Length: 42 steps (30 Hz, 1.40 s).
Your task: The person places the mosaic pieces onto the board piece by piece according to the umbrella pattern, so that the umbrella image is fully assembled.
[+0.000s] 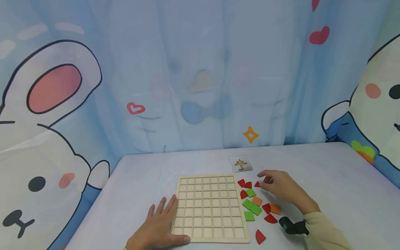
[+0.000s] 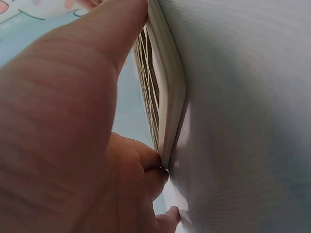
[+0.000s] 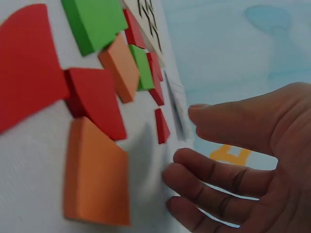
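A pale wooden grid board [image 1: 210, 208] lies flat on the table, its squares bare. My left hand [image 1: 158, 224] rests at its lower left corner, fingers spread along the left edge and thumb at the near edge. In the left wrist view the thumb and fingers touch the board's rim [image 2: 171, 97]. To the right of the board, my right hand [image 1: 279, 185] hovers beside a small red piece [image 1: 257, 184]. The right wrist view shows a gap between thumb and bent fingers, with nothing held. That red piece [image 3: 162, 127] lies just beyond the fingertips.
Several loose pieces lie right of the board: red quarter-rounds [image 1: 270, 218], green pieces [image 1: 251, 207] and orange squares [image 1: 257, 200]. A small pattern card [image 1: 240, 163] with a tree-like figure lies behind them. A printed blue curtain [image 1: 200, 76] hangs behind the white table [image 1: 147, 173].
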Available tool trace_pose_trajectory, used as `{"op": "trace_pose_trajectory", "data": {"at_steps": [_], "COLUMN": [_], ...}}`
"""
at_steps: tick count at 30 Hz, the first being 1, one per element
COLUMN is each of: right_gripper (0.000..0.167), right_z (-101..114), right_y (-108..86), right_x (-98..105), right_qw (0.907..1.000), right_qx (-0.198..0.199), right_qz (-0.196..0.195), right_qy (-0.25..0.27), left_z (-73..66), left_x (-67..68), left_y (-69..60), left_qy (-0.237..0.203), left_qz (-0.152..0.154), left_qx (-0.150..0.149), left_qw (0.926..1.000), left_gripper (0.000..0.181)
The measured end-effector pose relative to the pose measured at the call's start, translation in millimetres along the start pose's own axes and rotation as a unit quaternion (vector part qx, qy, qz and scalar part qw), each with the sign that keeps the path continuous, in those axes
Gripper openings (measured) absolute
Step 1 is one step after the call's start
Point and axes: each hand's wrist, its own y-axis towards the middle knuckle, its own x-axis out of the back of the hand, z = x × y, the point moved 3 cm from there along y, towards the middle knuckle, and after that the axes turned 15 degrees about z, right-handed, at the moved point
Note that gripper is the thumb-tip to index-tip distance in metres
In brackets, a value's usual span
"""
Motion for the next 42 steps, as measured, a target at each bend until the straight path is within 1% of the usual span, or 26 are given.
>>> {"op": "trace_pose_trajectory", "data": {"at_steps": [7, 12, 17, 22, 26, 29, 33, 36, 42], "right_gripper": [0.026, 0.016, 0.016, 0.014, 0.011, 0.009, 0.007, 0.006, 0.004], "right_z": [-6.5, -6.2, -1.7, -1.6, -3.4, -0.9, 7.8, 17.0, 37.8], "right_y": [9.7, 17.7, 22.8, 26.3, 28.4, 30.5, 34.4, 38.3, 50.3], "right_x": [-9.2, -8.4, -6.5, -3.6, 1.6, 6.3, 12.8, 14.7, 7.7], "right_qw": [0.9999, 0.9997, 0.9991, 0.9990, 0.9991, 0.9986, 0.9963, 0.9928, 0.9840], "right_qx": [0.011, 0.012, 0.022, 0.032, 0.037, 0.045, 0.072, 0.104, 0.160], "right_qz": [0.007, 0.019, 0.028, 0.028, 0.022, 0.020, 0.015, 0.014, 0.027], "right_qy": [0.003, -0.012, -0.022, -0.012, 0.002, 0.020, 0.044, 0.058, 0.073], "left_z": [1.1, 2.4, 1.3, 0.7, 1.3, 2.0, 3.1, 3.8, 3.2], "left_x": [-2.4, -3.9, -3.1, -2.9, -3.1, -3.5, -4.2, -3.9, -3.4], "left_y": [1.6, 2.0, -2.0, -3.7, -1.2, 0.7, 1.8, 2.3, 2.1], "left_qy": [-0.004, -0.008, -0.014, -0.019, -0.019, -0.024, -0.031, -0.030, -0.029], "left_qz": [-0.001, -0.008, -0.015, -0.017, -0.009, -0.004, -0.001, -0.001, -0.004], "left_qx": [0.002, -0.002, -0.007, -0.011, -0.010, -0.008, -0.007, -0.006, -0.005], "left_qw": [1.0000, 0.9999, 0.9998, 0.9996, 0.9997, 0.9997, 0.9995, 0.9995, 0.9995], "left_gripper": [0.125, 0.126, 0.126, 0.126, 0.124, 0.124, 0.125, 0.124, 0.125]}}
